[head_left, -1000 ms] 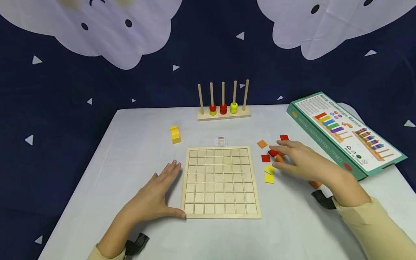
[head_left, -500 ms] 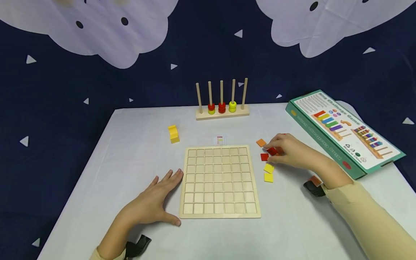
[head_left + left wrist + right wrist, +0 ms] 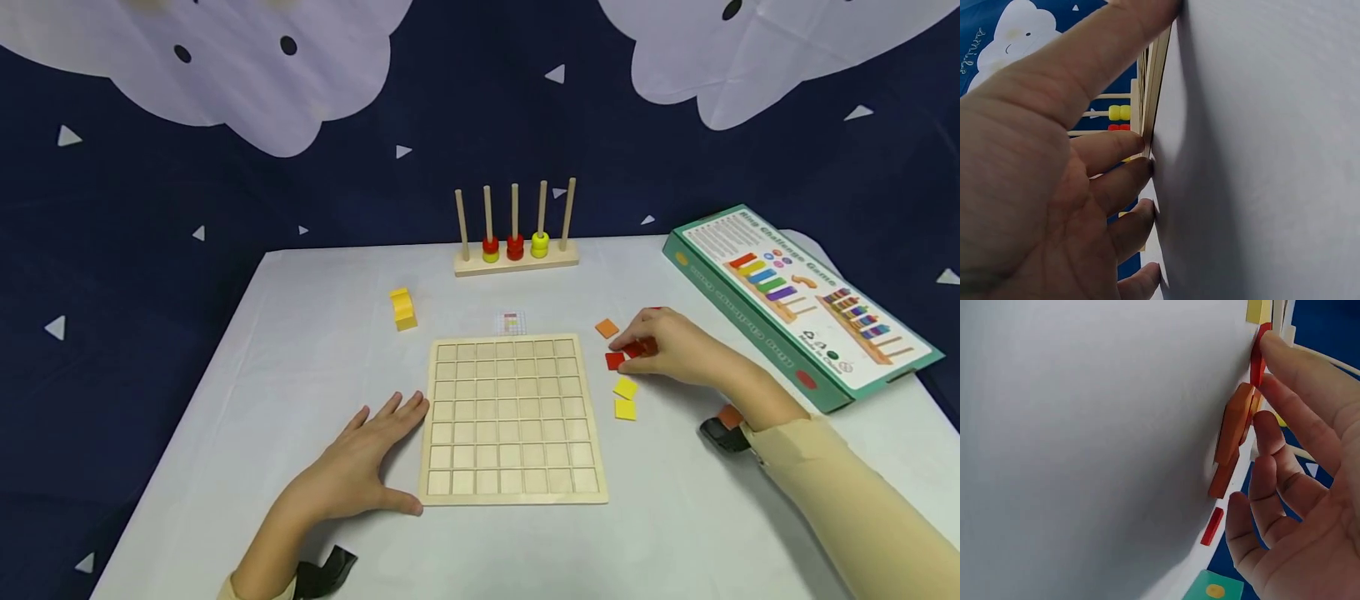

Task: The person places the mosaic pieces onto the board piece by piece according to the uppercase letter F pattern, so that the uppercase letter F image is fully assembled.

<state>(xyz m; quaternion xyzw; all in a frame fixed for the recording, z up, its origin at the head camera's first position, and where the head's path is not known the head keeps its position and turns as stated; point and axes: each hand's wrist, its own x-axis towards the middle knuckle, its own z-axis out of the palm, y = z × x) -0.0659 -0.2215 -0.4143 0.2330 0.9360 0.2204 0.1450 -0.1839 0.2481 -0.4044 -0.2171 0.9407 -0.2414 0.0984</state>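
My left hand (image 3: pixel 348 467) lies with fingers spread along the left edge of a wooden grid board (image 3: pixel 513 503), thumb at its near left corner. Its fingertips touch the board's side in the left wrist view. To the board's right, my right hand (image 3: pixel 678 346) pinches a red tile (image 3: pixel 1258 356) between thumb and forefinger, while the other fingers bend loosely. Beside that tile are another red tile (image 3: pixel 615 361), an orange tile (image 3: pixel 607 328) and two yellow tiles (image 3: pixel 625 409). More orange tiles (image 3: pixel 1234 425) lie under the hand, mostly hidden from the head view.
Behind the board stands a peg rack (image 3: pixel 517 264) with red and yellow rings. A small printed grid card (image 3: pixel 511 323) lies just beyond the board, and yellow blocks (image 3: pixel 402 309) sit at the back left. A green game box (image 3: pixel 802 300) lies at the right.
My right hand has drawn its fingers together around the red tile, its wrist shifting a little left. The left hand's fingers have slid slightly nearer along the board's edge.
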